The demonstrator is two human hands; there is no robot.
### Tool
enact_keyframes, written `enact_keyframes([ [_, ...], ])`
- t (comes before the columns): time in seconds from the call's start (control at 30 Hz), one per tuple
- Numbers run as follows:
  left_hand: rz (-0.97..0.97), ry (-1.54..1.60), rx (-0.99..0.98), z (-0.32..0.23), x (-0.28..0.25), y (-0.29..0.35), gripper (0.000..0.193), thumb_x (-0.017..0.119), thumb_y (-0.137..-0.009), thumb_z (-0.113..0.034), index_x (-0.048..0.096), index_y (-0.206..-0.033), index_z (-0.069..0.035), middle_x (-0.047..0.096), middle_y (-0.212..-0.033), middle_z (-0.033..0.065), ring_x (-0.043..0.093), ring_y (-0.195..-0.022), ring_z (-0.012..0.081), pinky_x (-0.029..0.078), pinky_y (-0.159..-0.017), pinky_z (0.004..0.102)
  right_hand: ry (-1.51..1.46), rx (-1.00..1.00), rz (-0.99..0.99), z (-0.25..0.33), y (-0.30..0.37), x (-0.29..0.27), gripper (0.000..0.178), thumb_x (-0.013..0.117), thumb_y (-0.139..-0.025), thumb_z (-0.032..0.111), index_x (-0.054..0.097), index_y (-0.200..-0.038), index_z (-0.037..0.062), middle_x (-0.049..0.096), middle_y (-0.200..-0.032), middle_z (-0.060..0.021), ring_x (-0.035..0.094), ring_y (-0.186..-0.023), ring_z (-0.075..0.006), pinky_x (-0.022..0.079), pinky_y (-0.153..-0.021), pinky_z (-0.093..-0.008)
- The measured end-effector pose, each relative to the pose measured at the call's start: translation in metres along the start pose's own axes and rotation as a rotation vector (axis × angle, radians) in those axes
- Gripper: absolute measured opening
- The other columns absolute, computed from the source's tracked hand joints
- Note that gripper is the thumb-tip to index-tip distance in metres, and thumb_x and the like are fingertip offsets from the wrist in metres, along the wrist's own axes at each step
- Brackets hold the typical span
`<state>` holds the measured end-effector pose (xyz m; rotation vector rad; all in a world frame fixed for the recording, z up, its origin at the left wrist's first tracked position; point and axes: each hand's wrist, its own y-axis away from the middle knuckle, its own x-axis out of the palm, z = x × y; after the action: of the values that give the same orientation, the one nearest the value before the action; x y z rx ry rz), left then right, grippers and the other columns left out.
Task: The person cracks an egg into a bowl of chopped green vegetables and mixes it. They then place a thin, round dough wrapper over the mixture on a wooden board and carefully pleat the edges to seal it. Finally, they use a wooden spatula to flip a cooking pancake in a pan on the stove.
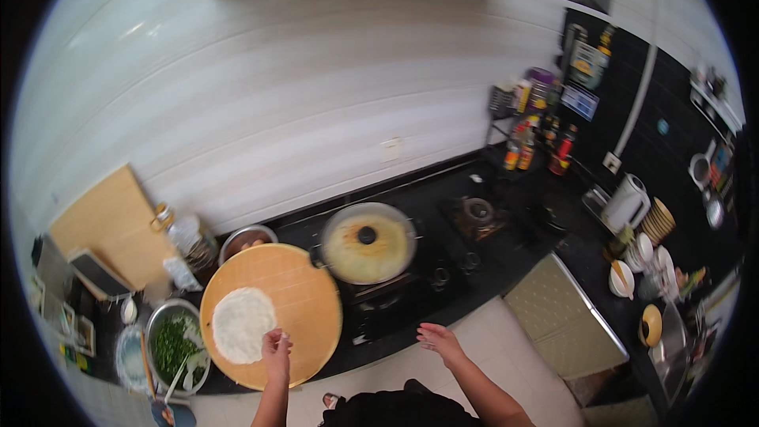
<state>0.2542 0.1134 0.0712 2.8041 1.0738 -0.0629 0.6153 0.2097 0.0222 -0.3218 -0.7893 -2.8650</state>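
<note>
A round wooden board lies on the counter in front of me to the left. On its left half is a flat white floury round; whether it is dough or loose flour I cannot make out. My left hand is at the lower right edge of that round, fingers bent and drawn together in a pinch; what they hold, if anything, is too small to name. My right hand hangs in the air right of the board, near the counter's front edge. Its fingers are stretched out, with white traces on them and nothing held.
Left of the board stands a metal bowl of chopped greens with a utensil in it. Behind it are a small bowl and a large jar. A lidded pan sits on the stove; bottles and a kettle stand right.
</note>
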Motion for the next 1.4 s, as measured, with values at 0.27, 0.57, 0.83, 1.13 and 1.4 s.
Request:
enact_keyframes([
  [0.27,0.517,-0.038,0.151,-0.001,0.227,0.029,0.025,0.064,-0.085,-0.007,0.056,-0.108,-0.001,0.060,-0.096,0.0052,0.055,-0.077,0.0098,0.046,-0.071,0.0240,-0.290,-0.150,-0.465,0.008,0.084,-0.201,0.032,0.060,-0.091,0.017,0.055,-0.120,0.0050,0.063,-0.113,-0.0080,0.061,-0.100,-0.0195,0.051,-0.083,-0.0338],
  [0.57,0.864,-0.173,0.269,-0.018,0.402,0.077,0.034,0.065,-0.084,-0.006,0.054,-0.115,0.002,0.060,-0.106,0.0092,0.058,-0.080,0.0112,0.048,-0.073,0.0252,-0.467,-0.189,-0.828,-0.005,0.148,-0.314,0.030,0.060,-0.090,0.015,0.055,-0.117,0.0045,0.064,-0.110,-0.0089,0.062,-0.096,-0.0210,0.051,-0.081,-0.0351],
  [0.83,0.945,-0.207,0.370,0.002,0.529,0.054,0.038,0.068,-0.082,-0.010,0.056,-0.115,0.002,0.062,-0.108,0.0131,0.061,-0.089,0.0206,0.051,-0.077,0.0317,-0.427,-0.229,-0.833,0.048,0.104,-0.384,0.031,0.060,-0.090,0.016,0.055,-0.118,0.0044,0.064,-0.110,-0.0088,0.062,-0.098,-0.0216,0.051,-0.081,-0.0336],
  [1.13,1.060,-0.301,0.396,-0.042,0.680,0.069,0.046,0.067,-0.083,-0.018,0.053,-0.122,0.000,0.056,-0.121,0.0182,0.057,-0.106,0.0281,0.046,-0.089,0.0378,-0.271,-0.304,-0.839,0.138,0.052,-0.463,0.035,0.061,-0.090,0.020,0.055,-0.121,0.0040,0.063,-0.112,-0.0082,0.061,-0.096,-0.0182,0.049,-0.081,-0.0315],
  [1.4,1.028,-0.752,0.933,-0.106,0.698,0.058,0.085,0.061,-0.083,-0.047,0.029,-0.141,0.005,0.021,-0.150,0.0231,0.016,-0.141,0.0375,0.008,-0.113,0.0540,0.042,-0.325,-0.631,0.190,-0.067,-0.497,0.037,0.064,-0.089,0.022,0.057,-0.121,0.0057,0.064,-0.109,-0.0063,0.061,-0.096,-0.0158,0.049,-0.079,-0.0287],
])
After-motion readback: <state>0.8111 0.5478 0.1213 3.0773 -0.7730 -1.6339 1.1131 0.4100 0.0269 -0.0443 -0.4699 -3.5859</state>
